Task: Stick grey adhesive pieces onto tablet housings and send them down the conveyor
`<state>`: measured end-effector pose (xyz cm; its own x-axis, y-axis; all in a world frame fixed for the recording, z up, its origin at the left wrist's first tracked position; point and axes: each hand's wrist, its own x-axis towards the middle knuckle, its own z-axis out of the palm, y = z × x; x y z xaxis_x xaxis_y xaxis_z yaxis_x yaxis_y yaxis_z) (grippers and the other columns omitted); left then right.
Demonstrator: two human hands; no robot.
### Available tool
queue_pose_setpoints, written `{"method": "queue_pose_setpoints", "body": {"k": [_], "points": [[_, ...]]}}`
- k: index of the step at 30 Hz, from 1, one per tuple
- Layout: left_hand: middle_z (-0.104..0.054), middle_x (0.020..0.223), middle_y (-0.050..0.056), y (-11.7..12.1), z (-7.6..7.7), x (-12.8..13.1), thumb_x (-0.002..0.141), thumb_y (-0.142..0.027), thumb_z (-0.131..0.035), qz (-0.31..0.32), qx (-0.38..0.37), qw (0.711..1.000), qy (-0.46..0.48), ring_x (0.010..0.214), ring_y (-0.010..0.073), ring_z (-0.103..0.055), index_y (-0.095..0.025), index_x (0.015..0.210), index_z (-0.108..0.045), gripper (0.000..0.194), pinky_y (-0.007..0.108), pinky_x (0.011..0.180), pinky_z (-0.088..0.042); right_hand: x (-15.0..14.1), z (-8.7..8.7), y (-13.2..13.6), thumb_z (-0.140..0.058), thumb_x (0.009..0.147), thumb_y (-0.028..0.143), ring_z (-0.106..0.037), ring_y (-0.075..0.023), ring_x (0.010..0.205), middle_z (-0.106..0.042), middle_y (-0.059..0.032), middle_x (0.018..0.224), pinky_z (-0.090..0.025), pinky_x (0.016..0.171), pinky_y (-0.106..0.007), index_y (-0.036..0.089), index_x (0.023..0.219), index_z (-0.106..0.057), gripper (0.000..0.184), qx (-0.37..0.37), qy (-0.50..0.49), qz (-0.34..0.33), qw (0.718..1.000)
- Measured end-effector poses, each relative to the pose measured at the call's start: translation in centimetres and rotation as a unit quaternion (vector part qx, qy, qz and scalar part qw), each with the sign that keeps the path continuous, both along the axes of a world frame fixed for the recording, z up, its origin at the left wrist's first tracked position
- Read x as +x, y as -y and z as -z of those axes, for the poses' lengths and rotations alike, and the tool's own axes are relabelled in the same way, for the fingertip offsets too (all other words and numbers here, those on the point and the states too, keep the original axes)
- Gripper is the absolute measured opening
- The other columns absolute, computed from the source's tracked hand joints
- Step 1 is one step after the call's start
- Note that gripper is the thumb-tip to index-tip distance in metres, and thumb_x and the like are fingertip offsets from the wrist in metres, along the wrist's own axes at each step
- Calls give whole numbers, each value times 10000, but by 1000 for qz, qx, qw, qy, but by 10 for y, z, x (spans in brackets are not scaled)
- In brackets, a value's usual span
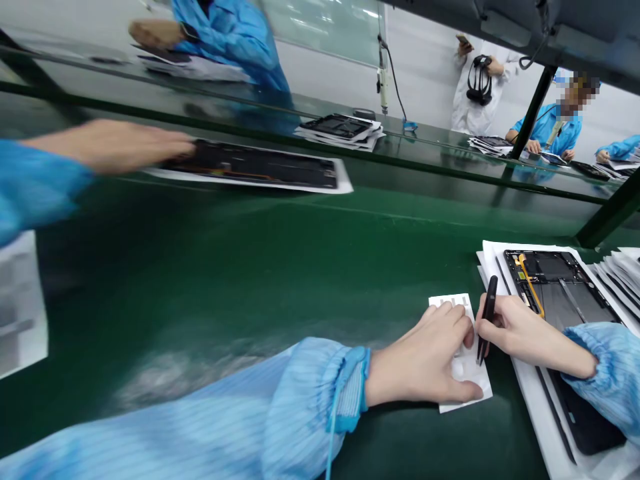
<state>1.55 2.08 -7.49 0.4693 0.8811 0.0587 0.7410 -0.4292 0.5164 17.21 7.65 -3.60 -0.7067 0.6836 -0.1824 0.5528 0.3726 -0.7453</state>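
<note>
A left hand (425, 353) pressed a label sheet (479, 381) flat as a right hand (520, 327) gripped black tweezers (487, 313) against it, beside an opened tablet (555, 287).

The left hand (423, 357) pins a white sheet (467, 373) while the right hand (525, 330) holds black tweezers (487, 313) over it.

An open tablet (550, 280) and paper stack (617, 273) crowd the right hand (525, 330).

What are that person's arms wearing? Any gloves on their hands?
The left hand and right hand are bare. The left sleeve and right sleeve are light blue, thinly striped and puffy; the left has a ribbed cuff with a thin blue cord.
</note>
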Motion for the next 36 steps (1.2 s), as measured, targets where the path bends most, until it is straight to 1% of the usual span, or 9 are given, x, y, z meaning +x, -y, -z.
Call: {"method": "queue_pose_setpoints", "body": {"k": [6, 11, 14, 18, 21, 25, 29, 33, 36], "points": [[-484, 859, 8, -1, 1, -1, 624, -401, -808, 17, 7, 1000, 4, 834, 222, -469, -179, 816, -526, 407, 329, 759, -383, 1, 1, 0, -468, 859, 86, -637, -165, 580, -663, -51, 693, -491, 581, -244, 153, 672, -550, 215, -28, -20, -4, 999], [-501, 916, 24, -4, 2, -2, 633, -372, -797, 25, 12, 1000, 5, 878, 235, -482, -175, 892, -554, 406, 333, 791, -394, 2, 4, -2, -519, 846, 76, -624, -153, 559, -631, -6, 621, -477, 579, -233, 167, 661, -539, 207, -32, -62, -20, 997], [-508, 934, 31, -5, 0, -2, 641, -370, -766, 30, -6, 1000, 0, 888, 238, -482, -176, 896, -531, 398, 345, 801, -397, 4, -4, -4, -544, 856, 116, -635, -150, 563, -630, 3, 608, -485, 589, -232, 164, 663, -548, 198, -34, -99, -12, 994], [-499, 888, 26, -7, -2, -4, 665, -406, -713, 28, -10, 999, -23, 831, 225, -460, -180, 827, -478, 365, 340, 750, -386, 30, -31, 4, -646, 826, 366, -675, -168, 600, -618, 15, 612, -494, 570, -227, 172, 699, -529, 260, -45, -214, 66, 973], [-507, 868, 25, -11, 0, -8, 755, -470, -627, 42, -2, 998, -39, 806, 215, -454, -184, 824, -477, 330, 338, 731, -393, 71, -37, 28, -719, 748, 455, -595, -132, 419, -616, 20, 538, -448, 435, -207, 177, 700, -526, 342, -41, -292, 175, 939], [-518, 782, 33, -9, 4, 1, 928, -416, -414, 61, 88, 994, -28, 727, 205, -465, -187, 766, -481, 289, 339, 666, -403, 110, -6, 72, -702, 772, 520, -411, -80, 275, -623, -9, 486, -287, 293, -182, 180, 709, -511, 395, 8, -346, 353, 869], [-572, 853, 63, 9, 0, 31, 924, -177, -408, 113, 247, 959, 82, 817, 209, -527, -189, 915, -511, 104, 339, 708, -461, 102, 29, 100, -659, 839, 494, -375, -57, 288, -599, 10, 482, -259, 327, -172, 188, 743, -467, 374, 9, -417, 459, 784], [-621, 941, 98, 21, -5, 53, 845, -60, -442, 223, 257, 933, 115, 945, 224, -571, -182, 999, -499, 205, 341, 804, -520, 83, 44, 106, -627, 876, 462, -364, -63, 323, -467, 68, 442, -265, 348, -180, 203, 707, -433, 364, 26, -432, 500, 751], [-622, 985, 114, 20, -3, 55, 823, -49, -441, 233, 220, 941, 105, 991, 244, -582, -197, 1015, -503, 250, 373, 818, -536, 82, 50, 106, -590, 913, 404, -401, -87, 360, -406, 76, 455, -333, 385, -201, 210, 691, -437, 333, 73, -427, 502, 749]]}}
